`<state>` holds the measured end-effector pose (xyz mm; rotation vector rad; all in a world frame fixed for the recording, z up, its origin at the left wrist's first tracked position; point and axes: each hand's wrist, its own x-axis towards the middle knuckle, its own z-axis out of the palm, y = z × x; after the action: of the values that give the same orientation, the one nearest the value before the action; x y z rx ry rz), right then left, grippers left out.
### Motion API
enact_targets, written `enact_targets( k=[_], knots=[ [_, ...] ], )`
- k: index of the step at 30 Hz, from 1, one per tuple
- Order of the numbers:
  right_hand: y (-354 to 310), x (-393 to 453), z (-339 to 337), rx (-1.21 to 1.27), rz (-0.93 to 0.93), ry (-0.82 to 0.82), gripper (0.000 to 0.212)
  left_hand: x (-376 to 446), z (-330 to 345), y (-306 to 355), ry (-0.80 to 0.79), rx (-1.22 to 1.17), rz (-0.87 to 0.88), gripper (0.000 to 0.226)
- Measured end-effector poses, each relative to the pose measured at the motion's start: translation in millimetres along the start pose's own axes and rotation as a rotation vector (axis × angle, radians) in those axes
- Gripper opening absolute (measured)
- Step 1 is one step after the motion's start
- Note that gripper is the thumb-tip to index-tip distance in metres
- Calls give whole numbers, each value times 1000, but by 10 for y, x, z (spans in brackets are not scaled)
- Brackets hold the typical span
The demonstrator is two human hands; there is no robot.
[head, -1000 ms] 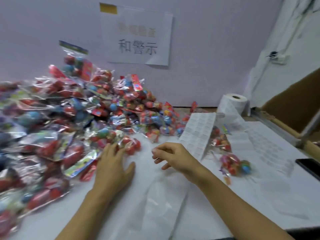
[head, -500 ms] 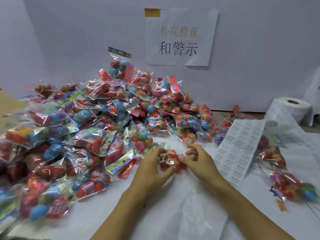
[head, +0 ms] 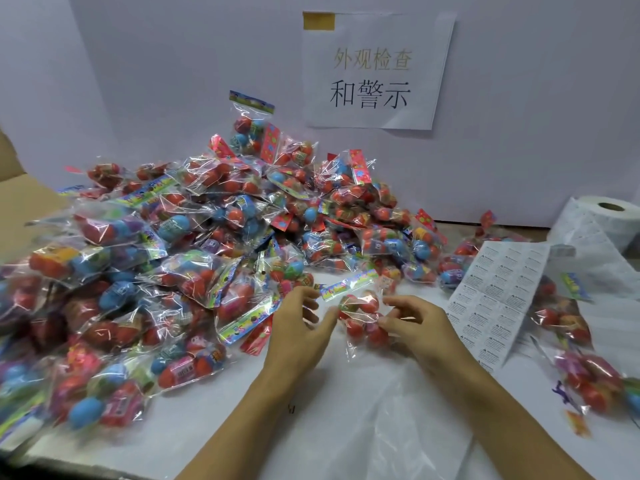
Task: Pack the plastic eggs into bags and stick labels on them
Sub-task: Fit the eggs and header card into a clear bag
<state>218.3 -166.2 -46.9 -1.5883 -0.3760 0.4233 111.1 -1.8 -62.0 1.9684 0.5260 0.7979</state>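
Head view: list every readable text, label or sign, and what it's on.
"外观检查" (faint, gold): top line of the paper sign taped to the wall.
"和警示" (black): second line of the same sign.
Label sheet right of the right hand: rows of printed stickers, too small to read.
Header cards on the egg bags: colourful print, too blurred to read.

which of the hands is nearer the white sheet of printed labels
Right. The right hand is just left of the white sheet of printed labels; the left hand lies farther left, past the bag.
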Motion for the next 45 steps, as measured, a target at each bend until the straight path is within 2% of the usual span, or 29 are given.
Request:
enact_targets(
  k=[3,7,9,14,18,20,23,27,30,31,37,41,43,45],
  knots=[
    [-27,-42,56,86,-42,-16,31,37,-21,3,15,-166,-133,14],
    [-36,-98,115,193,-42,-108,35,59,-63,106,-157,-644,-431,32],
    [-31,-126,136,172,-36,-173,38,58,-79,135,-184,-734,-461,23],
    [-105,-183,160,155,34,-226,56,70,-132,138,-190,-810,-451,8],
    [-126,-214,169,25,19,-199,52,30,-117,144,-251,-763,-393,6],
    [-143,-232,178,-6,1,-209,46,10,-107,143,-262,-738,-362,12],
    [-173,-239,189,-34,-17,-206,35,-15,-116,160,-270,-728,-339,8],
    [-166,-194,149,52,-3,-166,14,-25,-101,174,-247,-740,-312,17],
    [-150,-165,127,88,3,-167,9,-35,-101,206,-241,-746,-360,45],
    [-157,-163,125,108,14,-156,10,-41,-108,213,-252,-730,-372,45],
    [-147,-130,97,93,13,-118,20,-44,-125,261,-339,-744,-408,18],
    [-157,-171,137,81,-6,-157,14,-43,-133,272,-325,-793,-407,14],
    [-158,-200,156,40,3,-190,31,-40,-136,269,-306,-794,-404,16],
    [-170,-221,170,29,14,-167,35,-41,-126,270,-298,-774,-388,19]
  ],
)
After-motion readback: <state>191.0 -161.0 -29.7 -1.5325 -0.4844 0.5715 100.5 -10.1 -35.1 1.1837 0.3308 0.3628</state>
